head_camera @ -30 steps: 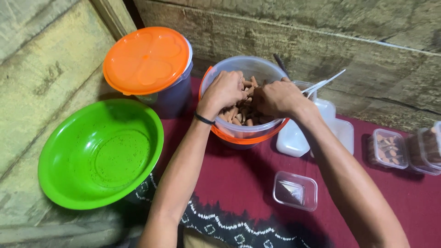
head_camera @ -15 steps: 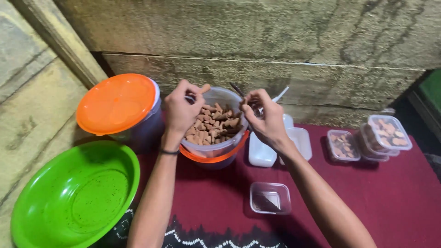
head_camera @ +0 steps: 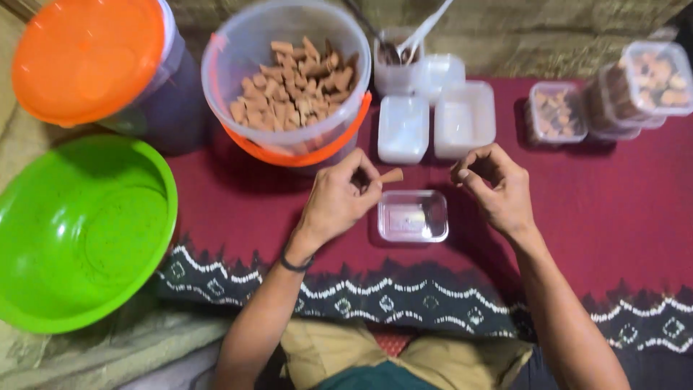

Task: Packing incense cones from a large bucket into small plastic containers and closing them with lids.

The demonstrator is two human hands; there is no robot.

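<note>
My left hand pinches a small brown cone-shaped piece between thumb and fingers, just above the left edge of a small clear plastic box on the dark red cloth. My right hand hovers to the right of that box with its fingers curled; what it holds, if anything, is hidden. Behind my hands stands a clear plastic bucket with an orange rim, partly filled with many of the same brown pieces.
A green bowl sits at the left and a dark tub with an orange lid behind it. White lidded boxes, a cup with white spoons and filled clear boxes line the back. The cloth's patterned hem lies near my lap.
Both hands came out of the bucket and moved toward me to the small clear box. My left hand now carries one brown piece. The view tilted downward.
</note>
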